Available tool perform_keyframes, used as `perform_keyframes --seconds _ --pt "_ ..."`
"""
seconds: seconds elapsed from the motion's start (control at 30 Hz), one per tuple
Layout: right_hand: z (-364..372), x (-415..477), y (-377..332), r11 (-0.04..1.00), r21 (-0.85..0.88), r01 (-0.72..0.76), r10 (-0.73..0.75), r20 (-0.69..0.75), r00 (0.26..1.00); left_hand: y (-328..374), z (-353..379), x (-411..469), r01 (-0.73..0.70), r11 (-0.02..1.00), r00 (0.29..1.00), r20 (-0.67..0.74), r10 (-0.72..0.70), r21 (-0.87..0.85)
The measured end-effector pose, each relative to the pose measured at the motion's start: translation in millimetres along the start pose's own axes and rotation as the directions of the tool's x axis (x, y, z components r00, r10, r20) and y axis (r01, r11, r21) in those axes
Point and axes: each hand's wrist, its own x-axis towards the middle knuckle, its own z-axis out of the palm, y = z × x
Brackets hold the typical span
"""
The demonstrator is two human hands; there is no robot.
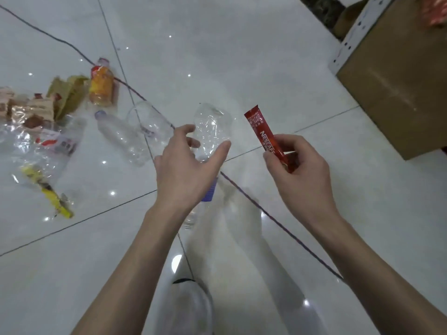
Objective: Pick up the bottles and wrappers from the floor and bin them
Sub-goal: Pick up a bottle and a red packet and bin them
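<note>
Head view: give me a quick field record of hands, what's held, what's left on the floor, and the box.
left hand: closing around crumpled clear bottle, grip not settled
right hand: pinching red Nescafe sachet
floor, left: orange-label bottle, clear bottle, wrappers, yellow wrapper
cardboard box: upper right, on floor

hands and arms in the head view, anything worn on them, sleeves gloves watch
Nothing worn: the left hand and right hand are bare, no gloves, rings or watch in view. Both forearms are uncovered right down to the frame's bottom edge, so no sleeves show.
</note>
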Motion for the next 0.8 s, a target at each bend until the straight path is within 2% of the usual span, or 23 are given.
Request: perform_keyframes --seconds 0.2,0.4,0.57,0.8 --pt "-106.2 -26.8 13.4 0.999 -0.016 -0.032 0.028 -0.221 0.975 76.7 66.1 -28.2 -0.170 0.985 0.971 0.167 0.173 -0.033" --pt "-207.3 -85.2 13.9 0.990 -0.115 -0.077 0.016 -0.457 0.890 147.6 127.1 -80.4 -0.328 0.934 0.868 0.347 0.356 -0.138" --pt "-283.9 -167.7 14.4 0.971 -0.166 -0.174 0.040 -0.601 0.798 210.2 175.1 -151.2 -0.452 0.860 0.707 0.492 0.508 -0.238" --pt "-359.3 -313.5 21.6 0.933 -0.098 -0.346 0.086 -0.873 0.480 272.9 224.1 -301.1 -0.576 0.686 0.371 0.606 0.704 -0.444"
